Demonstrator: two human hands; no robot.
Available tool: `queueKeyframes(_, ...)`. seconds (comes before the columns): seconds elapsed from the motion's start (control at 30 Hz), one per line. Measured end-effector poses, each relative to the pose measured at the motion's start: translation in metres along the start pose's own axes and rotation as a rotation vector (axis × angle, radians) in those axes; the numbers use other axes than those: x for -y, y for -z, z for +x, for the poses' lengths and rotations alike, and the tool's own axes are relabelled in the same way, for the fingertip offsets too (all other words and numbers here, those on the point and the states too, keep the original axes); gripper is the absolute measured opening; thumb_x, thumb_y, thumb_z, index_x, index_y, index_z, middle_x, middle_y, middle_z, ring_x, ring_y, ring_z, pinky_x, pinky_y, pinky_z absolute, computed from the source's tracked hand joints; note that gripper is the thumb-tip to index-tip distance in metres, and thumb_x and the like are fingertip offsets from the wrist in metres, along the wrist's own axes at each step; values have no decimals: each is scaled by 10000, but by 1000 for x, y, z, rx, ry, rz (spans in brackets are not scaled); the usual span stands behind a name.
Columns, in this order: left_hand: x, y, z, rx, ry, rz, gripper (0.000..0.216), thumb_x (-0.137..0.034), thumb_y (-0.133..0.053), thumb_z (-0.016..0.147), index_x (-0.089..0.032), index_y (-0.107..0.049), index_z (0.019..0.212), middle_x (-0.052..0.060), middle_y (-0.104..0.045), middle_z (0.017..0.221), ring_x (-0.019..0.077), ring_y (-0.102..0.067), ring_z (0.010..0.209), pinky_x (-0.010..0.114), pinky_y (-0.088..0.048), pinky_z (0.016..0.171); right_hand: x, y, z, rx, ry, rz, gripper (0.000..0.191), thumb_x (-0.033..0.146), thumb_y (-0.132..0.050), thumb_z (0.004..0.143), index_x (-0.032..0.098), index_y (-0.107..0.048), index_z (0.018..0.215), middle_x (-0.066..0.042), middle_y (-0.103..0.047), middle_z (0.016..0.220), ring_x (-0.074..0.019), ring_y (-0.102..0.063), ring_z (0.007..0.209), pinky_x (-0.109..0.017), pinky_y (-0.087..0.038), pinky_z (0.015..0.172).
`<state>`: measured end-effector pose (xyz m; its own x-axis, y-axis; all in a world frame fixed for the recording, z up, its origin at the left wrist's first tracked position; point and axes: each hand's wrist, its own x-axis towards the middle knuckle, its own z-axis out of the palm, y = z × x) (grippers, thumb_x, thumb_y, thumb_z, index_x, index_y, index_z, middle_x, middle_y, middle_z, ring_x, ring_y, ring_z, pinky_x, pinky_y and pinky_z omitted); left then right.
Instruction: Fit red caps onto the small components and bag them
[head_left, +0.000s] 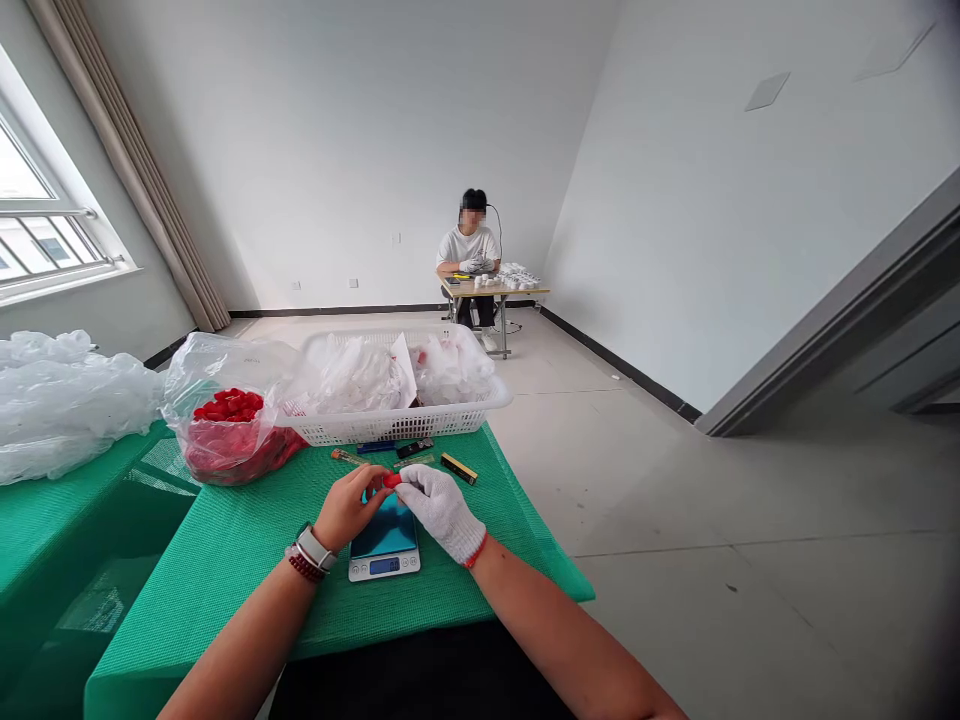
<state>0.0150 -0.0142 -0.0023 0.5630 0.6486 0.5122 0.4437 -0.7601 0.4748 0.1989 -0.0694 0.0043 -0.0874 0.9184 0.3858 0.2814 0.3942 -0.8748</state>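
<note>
A small red piece (392, 481) is pinched between my two hands, above the back of a digital scale (383, 567). My bare left hand (349, 506) closes its fingertips on one end, with a watch and beads at the wrist. On the other end are the closed fingers of my right hand (441, 508), in a white knit glove with a red cuff. The scale has a shiny blue plate, and its display appears to read 0.0. What kind of piece it is cannot be made out.
Behind my hands stands a white plastic basket (360, 430) of clear bags. To its left sits an open bag of red pieces (225, 440). A yellow-and-black item (459, 468) and a blue item (375, 447) lie nearby. Another person (469, 245) sits at a far table.
</note>
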Motion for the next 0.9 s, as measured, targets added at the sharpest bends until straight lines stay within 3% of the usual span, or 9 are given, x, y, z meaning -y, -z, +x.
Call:
queueKeyframes(0.2, -7, 0, 1, 154, 84, -105, 263, -343, -385, 988, -178, -568, 894, 27, -628, 786, 160, -567, 719, 273, -429, 662, 2, 2, 1, 77, 45, 3, 217, 312, -508, 939, 183, -622, 807, 4, -622, 759, -122, -571, 709, -220, -435, 656)
queueKeyframes(0.37, -11, 1, 2, 194, 160, -247, 400, -379, -291, 1011, -165, -546, 789, -19, -518, 607, 128, -483, 568, 252, -386, 580, -1, 2, 0, 64, 78, -62, 211, 285, -503, 934, 181, -606, 784, 6, -594, 726, -118, -540, 682, -215, -422, 633)
queueKeyframes(0.47, -11, 1, 2, 170, 137, -223, 367, -337, -294, 1012, -163, -575, 852, -10, -536, 645, 131, -496, 598, 256, -400, 605, -4, 0, 0, 12, 50, -77, 228, 319, -489, 942, 183, -626, 821, -11, -618, 762, -131, -561, 712, -217, -441, 635)
queueKeyframes(0.63, -6, -1, 1, 73, 43, -131, 231, -214, -456, 930, -191, -540, 1144, 51, -604, 976, 135, -550, 727, 254, -455, 651, -11, -2, 3, -34, -60, 50, 211, 335, -485, 945, 198, -646, 946, -11, -654, 836, -135, -615, 747, -227, -486, 671)
queueKeyframes(0.77, -3, -4, -1, 40, 14, -93, 166, -202, -524, 894, -201, -557, 1057, 22, -588, 885, 124, -533, 681, 250, -461, 646, -12, -2, 3, -21, -65, 40, 207, 344, -497, 939, 197, -640, 910, 5, -637, 782, -125, -604, 694, -219, -467, 626)
queueKeyframes(0.9, -1, -4, -1, 42, 79, -84, 138, -277, -559, 898, -195, -571, 1009, 10, -604, 806, 138, -544, 668, 253, -447, 618, -5, 0, 1, -4, -31, -21, 216, 337, -486, 945, 193, -634, 883, 8, -629, 739, -123, -588, 676, -217, -443, 615)
